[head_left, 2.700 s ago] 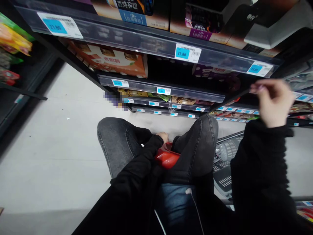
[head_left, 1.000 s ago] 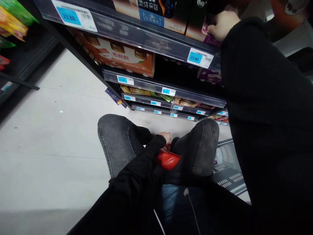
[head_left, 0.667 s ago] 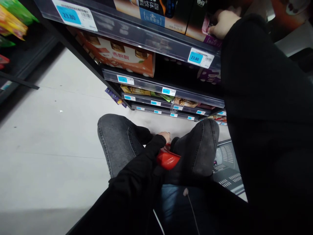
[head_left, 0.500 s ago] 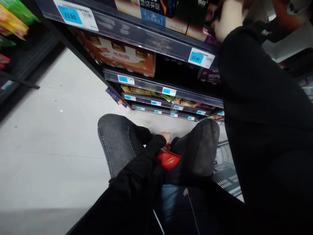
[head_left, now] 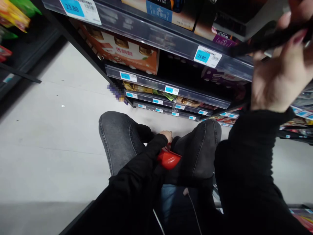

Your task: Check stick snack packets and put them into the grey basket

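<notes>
My right hand (head_left: 278, 73) is raised at the upper right, in front of the shelf's end. Its thumb and fingers close on a thin, dark, flat-edged object (head_left: 266, 40), blurred and cut off by the frame, so its kind is unclear. Below, between my knees, my left hand (head_left: 167, 135) is curled at the front of a glossy red object (head_left: 170, 159), perhaps a seat. Whatever its fingers grip there is hidden. Nearest my right hand on the shelf is a dark drink carton (head_left: 204, 31) with a purple corner.
The shelf unit (head_left: 146, 32) stands close in front, with price tags along its edges. An orange and white multipack (head_left: 124, 52) sits on its second level. Snack bags (head_left: 16, 18) hang at the far left. Pale floor (head_left: 53, 140) shows beside my legs.
My right hand has drawn back from the top shelf, moving right and toward me, and now has the dark object in it. My left hand stays by the red object.
</notes>
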`<action>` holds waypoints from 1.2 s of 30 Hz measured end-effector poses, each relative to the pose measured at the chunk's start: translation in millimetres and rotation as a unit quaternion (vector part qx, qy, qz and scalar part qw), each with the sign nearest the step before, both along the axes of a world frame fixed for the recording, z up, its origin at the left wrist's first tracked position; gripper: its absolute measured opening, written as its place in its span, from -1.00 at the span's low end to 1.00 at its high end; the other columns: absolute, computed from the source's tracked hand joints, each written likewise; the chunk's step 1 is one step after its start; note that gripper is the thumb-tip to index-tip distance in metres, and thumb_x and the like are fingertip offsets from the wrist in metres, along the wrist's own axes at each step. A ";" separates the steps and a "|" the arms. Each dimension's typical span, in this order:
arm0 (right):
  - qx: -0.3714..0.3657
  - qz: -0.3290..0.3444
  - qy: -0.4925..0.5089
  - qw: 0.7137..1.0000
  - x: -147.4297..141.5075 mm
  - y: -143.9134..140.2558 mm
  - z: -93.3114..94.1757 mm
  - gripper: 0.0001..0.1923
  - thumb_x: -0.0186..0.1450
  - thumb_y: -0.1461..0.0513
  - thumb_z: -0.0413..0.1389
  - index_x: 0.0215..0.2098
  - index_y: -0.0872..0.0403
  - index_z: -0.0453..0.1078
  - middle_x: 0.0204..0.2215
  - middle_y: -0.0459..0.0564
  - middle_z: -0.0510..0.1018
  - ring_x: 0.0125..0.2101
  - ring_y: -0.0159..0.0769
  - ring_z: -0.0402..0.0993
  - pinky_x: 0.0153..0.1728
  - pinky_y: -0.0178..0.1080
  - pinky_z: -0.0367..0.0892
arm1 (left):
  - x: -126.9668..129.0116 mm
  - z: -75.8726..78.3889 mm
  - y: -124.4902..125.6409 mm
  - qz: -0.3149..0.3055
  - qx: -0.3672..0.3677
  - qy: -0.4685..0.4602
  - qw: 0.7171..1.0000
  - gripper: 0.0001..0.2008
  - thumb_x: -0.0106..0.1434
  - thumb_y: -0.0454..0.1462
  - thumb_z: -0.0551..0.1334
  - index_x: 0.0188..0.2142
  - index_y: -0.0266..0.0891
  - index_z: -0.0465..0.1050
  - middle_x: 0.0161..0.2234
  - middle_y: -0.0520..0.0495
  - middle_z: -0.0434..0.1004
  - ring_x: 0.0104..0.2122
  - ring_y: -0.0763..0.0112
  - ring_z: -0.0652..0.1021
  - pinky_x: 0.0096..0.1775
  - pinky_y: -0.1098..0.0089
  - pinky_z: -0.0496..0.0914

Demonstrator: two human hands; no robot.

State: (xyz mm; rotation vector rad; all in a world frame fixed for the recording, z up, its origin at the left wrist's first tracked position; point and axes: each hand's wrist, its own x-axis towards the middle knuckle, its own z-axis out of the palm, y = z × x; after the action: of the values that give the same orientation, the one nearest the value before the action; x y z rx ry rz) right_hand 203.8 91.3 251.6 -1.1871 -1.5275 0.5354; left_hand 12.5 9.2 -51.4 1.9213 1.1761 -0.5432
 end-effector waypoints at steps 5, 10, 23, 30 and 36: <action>-0.114 0.141 0.202 0.962 5.6 -67.7 -64.5 -0.79 0.00 0.24 0.21 -0.47 -0.06 0.24 -0.13 -0.18 0.37 0.04 -0.18 0.27 -0.04 -0.03 0.33 | 9.6 22.4 9.6 0.068 -0.083 -0.120 0.987 -0.58 0.30 -0.12 -0.10 0.03 -0.26 0.25 -0.05 -0.18 0.44 -0.10 0.34 0.47 -0.11 0.40 0.34; -0.247 0.102 0.341 0.901 -7.0 -91.8 -146.8 -0.75 -0.08 0.25 0.20 -0.53 -0.01 0.17 -0.25 -0.13 0.41 0.03 -0.15 0.27 0.00 0.04 0.24 | 3.3 49.4 17.5 0.267 -0.315 -0.400 0.818 -0.40 0.30 -0.03 -0.41 0.20 -0.22 -0.07 0.05 -0.26 0.33 -0.10 0.34 0.49 -0.17 0.34 0.40; -0.324 0.122 0.437 0.830 -5.9 -100.9 -223.6 -0.72 -0.09 0.36 0.17 -0.41 -0.02 0.30 -0.21 -0.09 0.49 -0.05 -0.19 0.34 -0.02 -0.02 0.23 | 0.5 25.6 18.0 0.465 -0.332 -0.568 0.592 -0.60 -0.08 -0.43 0.32 -0.18 -0.28 0.38 -0.40 -0.02 0.49 -0.47 0.44 0.55 -0.42 0.44 0.50; -0.263 -0.004 0.361 0.895 13.1 -109.0 -218.9 -0.59 0.05 0.25 0.16 -0.12 -0.07 0.26 -0.16 -0.06 0.47 -0.20 -0.31 0.42 -0.19 -0.19 0.37 | 1.2 26.2 18.4 0.468 -0.206 -0.580 0.635 -0.49 -0.13 -0.33 0.38 -0.13 -0.29 0.35 -0.40 -0.04 0.49 -0.43 0.32 0.56 -0.42 0.30 0.52; -0.260 -0.030 0.330 0.907 17.3 -107.3 -225.9 -0.54 0.05 0.25 0.19 -0.08 -0.08 0.25 -0.12 -0.05 0.45 -0.18 -0.32 0.43 -0.18 -0.23 0.37 | 1.7 26.6 17.5 0.448 -0.141 -0.578 0.667 -0.32 -0.14 -0.26 0.38 0.02 -0.28 0.27 -0.29 -0.10 0.51 -0.41 0.31 0.55 -0.34 0.22 0.52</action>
State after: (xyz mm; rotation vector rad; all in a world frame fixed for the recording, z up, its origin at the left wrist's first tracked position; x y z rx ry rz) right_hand 221.1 -16.0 25.7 -1.2581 -0.7749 1.2159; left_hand 14.2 26.7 -24.8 0.8038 0.8515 0.8990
